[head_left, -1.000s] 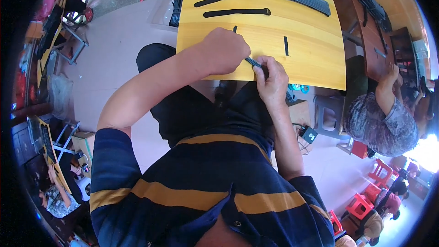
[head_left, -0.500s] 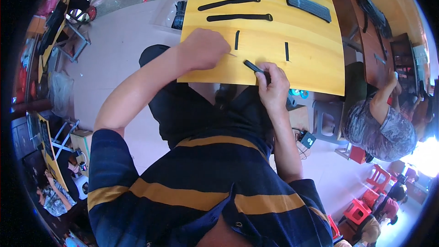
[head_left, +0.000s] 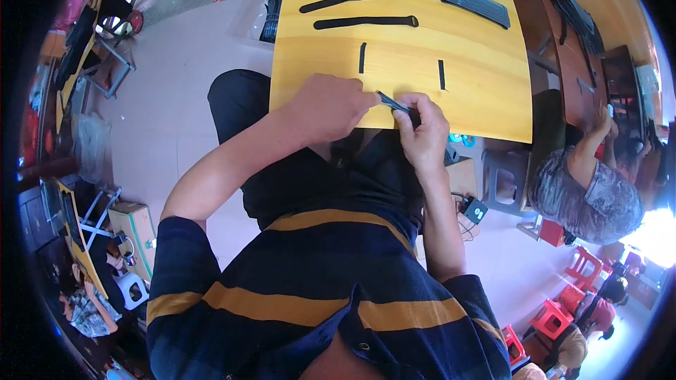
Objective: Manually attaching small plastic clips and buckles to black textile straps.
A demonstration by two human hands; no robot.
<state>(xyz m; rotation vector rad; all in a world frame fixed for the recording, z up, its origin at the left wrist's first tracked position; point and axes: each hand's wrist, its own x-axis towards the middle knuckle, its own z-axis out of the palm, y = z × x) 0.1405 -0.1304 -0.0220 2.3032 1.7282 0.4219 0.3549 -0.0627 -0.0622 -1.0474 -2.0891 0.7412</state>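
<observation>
Yellow table (head_left: 486,112) kinda cluttered with flat black straps (head_left: 365,22) and short strips (head_left: 441,74); thin dark band (head_left: 392,102) pinched in right hand (head_left: 425,130), grip of left hand (head_left: 331,107) can't be told.

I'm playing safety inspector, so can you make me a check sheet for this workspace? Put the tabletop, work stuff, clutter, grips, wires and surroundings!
Surface: yellow wood-grain tabletop, bearing two short, straight black strips.
Work things: narrow dark layered strip in hand; two long, flat black straps farther off, lying apart.
Clutter: grey-black strap stacks, far right.
Grips: left grip curled near the layered strip's tip, contact unclear; right grip pinches it.
Cables: thin dark cables beside a small black box.
Surroundings: co-worker in grey patterned top, right; red plastic stools, lower right.
</observation>
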